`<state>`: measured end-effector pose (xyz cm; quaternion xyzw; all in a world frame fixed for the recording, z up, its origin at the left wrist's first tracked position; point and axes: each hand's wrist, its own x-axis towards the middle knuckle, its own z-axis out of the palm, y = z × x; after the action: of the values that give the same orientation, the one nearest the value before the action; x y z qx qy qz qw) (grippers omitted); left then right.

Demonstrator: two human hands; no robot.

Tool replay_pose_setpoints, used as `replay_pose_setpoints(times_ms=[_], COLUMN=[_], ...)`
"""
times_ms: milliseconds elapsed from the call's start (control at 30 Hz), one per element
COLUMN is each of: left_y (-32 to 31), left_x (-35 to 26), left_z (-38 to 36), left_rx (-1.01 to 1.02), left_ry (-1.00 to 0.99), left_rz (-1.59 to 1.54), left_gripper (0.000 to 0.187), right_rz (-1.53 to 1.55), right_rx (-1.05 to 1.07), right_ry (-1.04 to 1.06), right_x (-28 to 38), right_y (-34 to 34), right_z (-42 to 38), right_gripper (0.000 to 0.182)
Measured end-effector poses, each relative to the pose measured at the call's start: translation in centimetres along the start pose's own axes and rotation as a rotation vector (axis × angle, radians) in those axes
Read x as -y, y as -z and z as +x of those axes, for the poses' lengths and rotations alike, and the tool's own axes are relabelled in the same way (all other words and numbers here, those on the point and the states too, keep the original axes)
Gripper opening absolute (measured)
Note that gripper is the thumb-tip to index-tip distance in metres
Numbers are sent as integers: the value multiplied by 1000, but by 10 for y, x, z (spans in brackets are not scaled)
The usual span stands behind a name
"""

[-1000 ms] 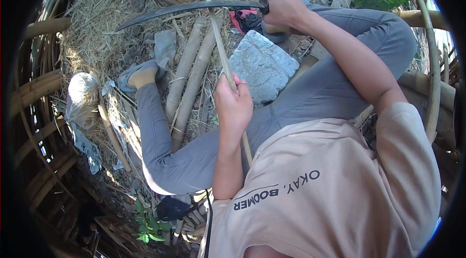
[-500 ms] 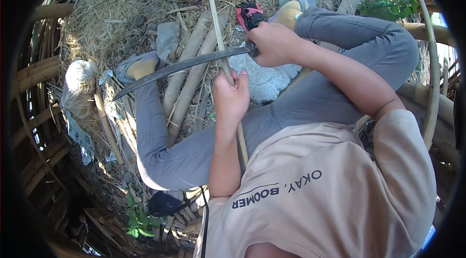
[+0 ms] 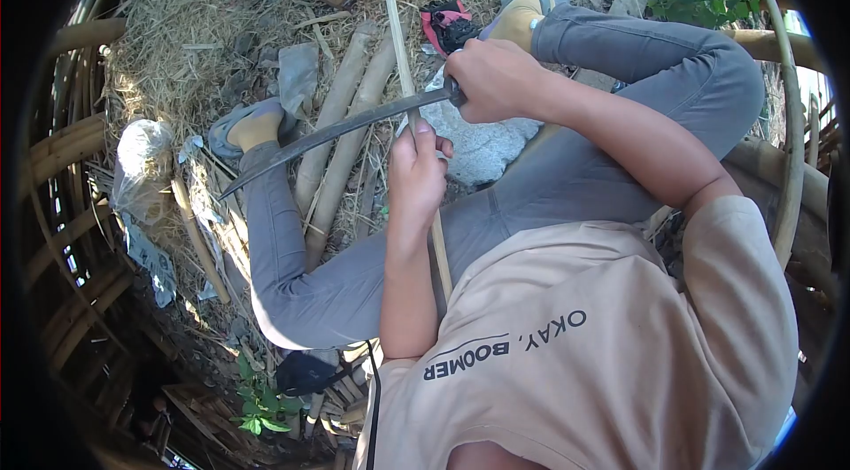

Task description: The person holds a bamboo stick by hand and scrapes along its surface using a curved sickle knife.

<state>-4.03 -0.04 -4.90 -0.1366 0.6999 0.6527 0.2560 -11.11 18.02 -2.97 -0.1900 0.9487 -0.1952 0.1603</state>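
Note:
My left hand [image 3: 418,171] is closed around a long, thin, pale split bamboo strip [image 3: 398,41], its thumb lying along the strip just below the blade. The strip slants up from beside my torso past the hand. In my right hand [image 3: 500,80] is the handle of a curved machete [image 3: 341,127]; most of the handle is hidden by the fingers. Its dark blade lies across the strip just above my left hand, with the tip pointing left and down. Under my right hand sits a pale rock [image 3: 487,144].
Two bamboo poles [image 3: 335,129] lie on the ground between my legs. Straw [image 3: 195,36] covers the ground ahead. A clear plastic bag [image 3: 143,156] lies on the left, and a red and black cloth [image 3: 449,26] near my right foot. Bamboo fencing [image 3: 66,151] stands around.
The machete's tip has shifted slightly right and down, while the blade still crosses the strip. My left hand's thumb and fingers have changed position on the strip.

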Motion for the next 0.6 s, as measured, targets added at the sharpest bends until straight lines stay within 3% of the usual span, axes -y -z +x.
replay_pose_setpoints(times_ms=[200, 400, 600], left_y=[-3, -5, 0], left_x=[-6, -2, -12], left_z=[-11, -11, -23], left_rx=[-91, -83, -31], left_ry=[-62, -81, -106], left_rz=[213, 254, 160], left_gripper=[40, 38, 37], right_rz=[8, -90, -81], right_rx=[-170, -99, -383], right_ry=[-22, -116, -285], right_x=[-16, -35, -94], right_y=[-11, 14, 33], right_z=[10, 18, 28], right_gripper=[26, 31, 34])
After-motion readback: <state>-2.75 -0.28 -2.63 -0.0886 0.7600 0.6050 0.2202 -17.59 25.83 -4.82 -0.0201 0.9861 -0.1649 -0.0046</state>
